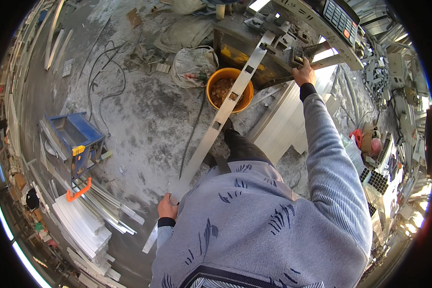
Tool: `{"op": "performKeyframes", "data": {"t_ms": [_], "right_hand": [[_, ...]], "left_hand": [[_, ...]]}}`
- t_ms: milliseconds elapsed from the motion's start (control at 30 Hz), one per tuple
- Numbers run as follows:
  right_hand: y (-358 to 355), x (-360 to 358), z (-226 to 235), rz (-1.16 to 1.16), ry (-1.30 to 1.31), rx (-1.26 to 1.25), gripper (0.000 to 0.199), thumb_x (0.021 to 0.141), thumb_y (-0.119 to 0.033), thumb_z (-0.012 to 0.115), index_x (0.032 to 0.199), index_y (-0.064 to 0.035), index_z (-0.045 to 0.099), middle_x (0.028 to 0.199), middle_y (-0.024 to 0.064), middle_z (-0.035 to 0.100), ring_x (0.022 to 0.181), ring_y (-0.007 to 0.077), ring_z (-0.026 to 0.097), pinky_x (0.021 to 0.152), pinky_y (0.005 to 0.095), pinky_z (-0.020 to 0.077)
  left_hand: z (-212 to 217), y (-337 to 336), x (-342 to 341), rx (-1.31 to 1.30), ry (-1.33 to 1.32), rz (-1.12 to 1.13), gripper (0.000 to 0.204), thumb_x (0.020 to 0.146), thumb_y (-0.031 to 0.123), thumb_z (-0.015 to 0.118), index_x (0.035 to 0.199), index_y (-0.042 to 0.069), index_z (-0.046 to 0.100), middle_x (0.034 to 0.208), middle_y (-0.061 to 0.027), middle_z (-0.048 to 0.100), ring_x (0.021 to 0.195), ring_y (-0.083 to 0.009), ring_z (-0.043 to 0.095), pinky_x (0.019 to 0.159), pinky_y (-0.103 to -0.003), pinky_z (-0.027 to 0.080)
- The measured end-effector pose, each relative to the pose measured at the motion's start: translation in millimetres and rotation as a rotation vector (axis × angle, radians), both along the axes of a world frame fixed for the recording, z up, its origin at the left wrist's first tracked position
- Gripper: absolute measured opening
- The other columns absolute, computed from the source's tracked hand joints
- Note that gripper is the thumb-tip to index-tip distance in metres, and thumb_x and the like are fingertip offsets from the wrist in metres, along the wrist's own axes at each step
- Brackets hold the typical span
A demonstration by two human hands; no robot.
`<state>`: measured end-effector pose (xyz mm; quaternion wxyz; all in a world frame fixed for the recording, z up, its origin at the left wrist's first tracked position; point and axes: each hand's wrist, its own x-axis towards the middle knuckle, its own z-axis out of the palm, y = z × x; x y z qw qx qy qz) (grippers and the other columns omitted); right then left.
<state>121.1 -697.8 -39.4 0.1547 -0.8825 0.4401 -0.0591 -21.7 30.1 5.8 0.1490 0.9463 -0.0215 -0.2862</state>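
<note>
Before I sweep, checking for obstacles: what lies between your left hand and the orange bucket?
In the head view, the long metal bar spans that stretch from the left hand, passing across the orange bucket; dusty floor shows left of the bar.

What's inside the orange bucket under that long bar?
Small brownish pieces, possibly scraps, lie inside the orange bucket. The metal bar crosses above, hiding a strip of them; the bucket's bottom is covered too.

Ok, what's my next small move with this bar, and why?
Probably steady the square-holed metal bar with your left hand: its far end lies at the steel machine, its middle spans the orange bucket, and your right hand is off it.
</note>
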Motion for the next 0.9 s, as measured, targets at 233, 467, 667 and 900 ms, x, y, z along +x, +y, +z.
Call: {"op": "performKeyframes", "data": {"t_ms": [233,467,667,900], "right_hand": [[12.7,5.4,12.3,0.054,0.242,-0.061,0.067,0.083,-0.026,0.065,0.146,-0.0191,0.045,0.114,0.0188,0.070,0.106,0.0368,0.067,0.092,0.0456,0.0524],[13.7,10.2,17.7,0.130,0.456,-0.125,0.064,0.088,-0.017,0.054,0.150,-0.0155,0.038,0.115,0.0198,0.070,0.108,0.0374,0.067,0.094,0.0455,0.0509],[11.6,11.1,26.6,0.173,0.466,-0.114,0.067,0.087,-0.020,0.058,0.150,-0.0128,0.035,0.114,0.0216,0.070,0.107,0.0387,0.067,0.093,0.0462,0.0512],[56.2,26.4,-9.1,0.135,-0.122,0.196,0.076,0.079,-0.033,0.074,0.144,-0.0039,0.046,0.096,0.0164,0.072,0.092,0.0290,0.070,0.081,0.0405,0.0560]], "left_hand": [[6.3,-4.8,3.0,0.042,0.067,0.037,0.031,0.072,0.018,0.077,0.097,0.007,0.062,0.085,-0.0216,0.069,0.084,-0.0435,0.066,0.072,-0.051,0.052],[1.9,-3.6,0.1,0.018,0.005,0.000,0.032,0.069,0.015,0.076,0.097,0.008,0.062,0.084,-0.0219,0.069,0.082,-0.0437,0.067,0.071,-0.052,0.052],[3.8,-4.2,1.1,-0.011,0.027,0.014,0.036,0.066,0.012,0.076,0.098,0.007,0.060,0.085,-0.0215,0.069,0.083,-0.0424,0.067,0.072,-0.050,0.053],[11.1,-8.7,2.0,0.012,0.014,0.024,0.038,0.065,0.011,0.077,0.099,0.007,0.059,0.086,-0.0213,0.069,0.084,-0.0415,0.067,0.073,-0.049,0.053]]}}
